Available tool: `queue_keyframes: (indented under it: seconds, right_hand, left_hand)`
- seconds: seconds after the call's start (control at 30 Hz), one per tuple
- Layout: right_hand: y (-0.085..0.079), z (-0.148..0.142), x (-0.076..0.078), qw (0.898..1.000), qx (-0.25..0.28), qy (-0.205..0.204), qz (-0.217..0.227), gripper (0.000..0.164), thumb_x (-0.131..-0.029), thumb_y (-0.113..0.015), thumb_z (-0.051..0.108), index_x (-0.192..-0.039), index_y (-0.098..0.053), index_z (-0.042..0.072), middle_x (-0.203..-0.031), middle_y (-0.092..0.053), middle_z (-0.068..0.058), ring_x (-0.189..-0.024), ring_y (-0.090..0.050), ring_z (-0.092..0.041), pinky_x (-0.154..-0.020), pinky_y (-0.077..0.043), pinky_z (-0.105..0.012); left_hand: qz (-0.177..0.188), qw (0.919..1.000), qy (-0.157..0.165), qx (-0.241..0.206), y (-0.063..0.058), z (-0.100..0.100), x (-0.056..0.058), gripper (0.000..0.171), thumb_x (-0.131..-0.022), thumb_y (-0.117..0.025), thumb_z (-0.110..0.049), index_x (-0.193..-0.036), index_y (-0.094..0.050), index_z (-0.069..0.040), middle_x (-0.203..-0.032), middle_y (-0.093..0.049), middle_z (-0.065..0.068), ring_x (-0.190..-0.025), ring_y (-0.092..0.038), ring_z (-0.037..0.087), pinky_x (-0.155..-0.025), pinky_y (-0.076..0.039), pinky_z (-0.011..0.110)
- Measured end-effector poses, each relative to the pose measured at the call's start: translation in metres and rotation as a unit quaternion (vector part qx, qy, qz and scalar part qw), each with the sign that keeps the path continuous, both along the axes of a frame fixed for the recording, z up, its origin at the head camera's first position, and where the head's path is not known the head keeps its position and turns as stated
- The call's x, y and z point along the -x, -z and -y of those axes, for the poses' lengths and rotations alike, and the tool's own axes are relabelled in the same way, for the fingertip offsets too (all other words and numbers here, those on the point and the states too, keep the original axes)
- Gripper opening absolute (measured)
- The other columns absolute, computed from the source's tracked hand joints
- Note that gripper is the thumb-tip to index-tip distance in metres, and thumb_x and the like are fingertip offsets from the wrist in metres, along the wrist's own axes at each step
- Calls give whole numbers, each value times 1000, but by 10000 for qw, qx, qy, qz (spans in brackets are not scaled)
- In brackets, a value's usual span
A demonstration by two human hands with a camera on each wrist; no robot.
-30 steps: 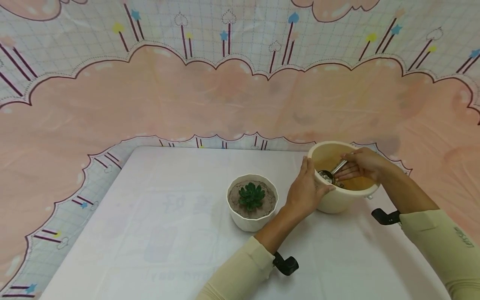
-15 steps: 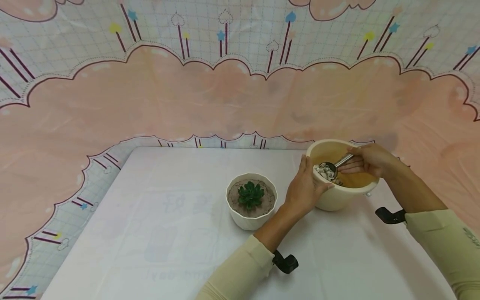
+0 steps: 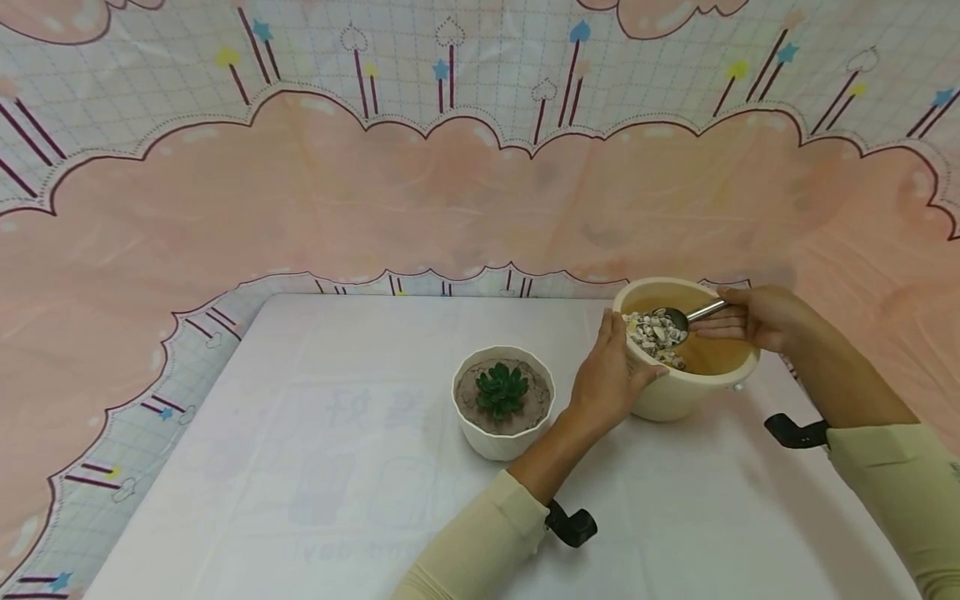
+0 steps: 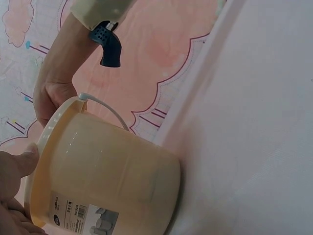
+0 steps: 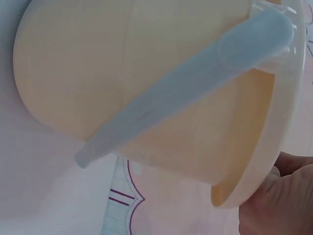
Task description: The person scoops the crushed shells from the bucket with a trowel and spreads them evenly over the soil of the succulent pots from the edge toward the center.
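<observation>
A cream plastic bucket (image 3: pixel 667 407) stands on the white table. My left hand (image 3: pixel 606 375) holds its left rim, the thumb hooked over the edge at the front. In the left wrist view, that thumb (image 4: pixel 29 159) shows at the rim above the printed label. My right hand (image 3: pixel 765 321) reaches over the right rim and pinches the handle of a metal spoon (image 3: pixel 707 312). The dark bowl of the spoon sits within the bucket, at a heap of pale and grey pebble-like bits (image 3: pixel 654 332) against the left inner wall. The right wrist view shows the bucket's carrying handle (image 5: pixel 186 88).
A white pot (image 3: pixel 491 450) with a green succulent (image 3: pixel 502 392) in greyish soil stands close left of the bucket, beside my left forearm. The white table (image 3: pixel 262 450) ends at a patterned pink backdrop (image 3: pixel 450 200) just behind the bucket.
My right hand and the spoon have moved right and slightly up inside the bucket, and more of the pebble-like bits show now. The left hand keeps its hold on the rim.
</observation>
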State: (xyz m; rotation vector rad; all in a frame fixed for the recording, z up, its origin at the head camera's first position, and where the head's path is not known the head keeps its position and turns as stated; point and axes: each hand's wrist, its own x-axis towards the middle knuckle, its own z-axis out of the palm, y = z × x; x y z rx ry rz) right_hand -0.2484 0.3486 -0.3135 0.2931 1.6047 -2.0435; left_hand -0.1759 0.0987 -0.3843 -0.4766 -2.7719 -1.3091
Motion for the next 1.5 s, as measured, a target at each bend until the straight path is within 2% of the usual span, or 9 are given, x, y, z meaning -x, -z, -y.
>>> queue_keyframes:
  seconds: [0.3, 0.5, 0.67, 0.8, 1.1, 1.3, 1.5]
  right_hand:
    - [1, -15, -4, 9978, 517, 278, 323, 53, -116, -30, 24, -101, -71, -7, -98, -75, -29, -92, -77, -40, -92, -57, -46]
    - [3, -25, -6, 9905, 1055, 653, 591, 46, -115, -34, 21, -100, -69, -6, -99, -73, -32, -92, -76, -44, -93, -57, -48]
    - [5, -34, -7, 9805, 1615, 842, 743, 43, -115, -34, 18, -99, -67, -6, -100, -71, -36, -93, -74, -49, -94, -56, -52]
    - [7, -40, -10, 9698, 2072, 964, 850, 42, -114, -34, 17, -99, -65, -6, -101, -69, -39, -93, -73, -52, -95, -55, -55]
    - [12, -52, -13, 9501, 2651, 1213, 1106, 46, -114, -34, 18, -100, -67, -9, -101, -67, -41, -93, -72, -55, -98, -53, -55]
    - [17, -59, -15, 9391, 3094, 1077, 1037, 45, -114, -35, 16, -100, -66, -14, -103, -65, -44, -95, -70, -57, -99, -52, -58]
    - [20, -62, -19, 9349, 3299, 960, 889, 44, -115, -33, 15, -101, -63, -14, -105, -64, -46, -98, -69, -59, -100, -50, -60]
  left_hand:
    - [50, 10000, 12, -55, 0, 1, -1, 98, -97, -77, -42, -168, -21, -4, -173, -20, 13, -148, -43, 25, -110, -48, 37]
    - [25, 10000, 37, -68, 1, 1, -1, 97, -97, -77, -41, -168, -21, -5, -173, -20, 11, -147, -44, 25, -109, -48, 37]
    - [-32, 9999, 61, -110, 1, 1, -1, 95, -97, -78, -40, -168, -23, -8, -173, -22, 13, -145, -47, 25, -106, -50, 37]
    - [-36, 9999, 58, -134, 1, 1, -1, 97, -97, -78, -40, -167, -22, -3, -173, -22, 14, -146, -45, 24, -108, -49, 36]
    - [16, 10000, 56, -73, 0, 1, -1, 98, -97, -77, -41, -167, -21, -2, -173, -21, 13, -146, -45, 24, -109, -48, 36]
    - [-51, 10000, 52, -23, 0, 1, 0, 98, -97, -77, -42, -167, -21, -2, -173, -22, 14, -146, -46, 23, -108, -49, 35]
    - [-54, 10000, 44, -57, 1, 1, 0, 98, -97, -78, -41, -167, -21, -2, -173, -22, 13, -144, -47, 23, -106, -50, 36]
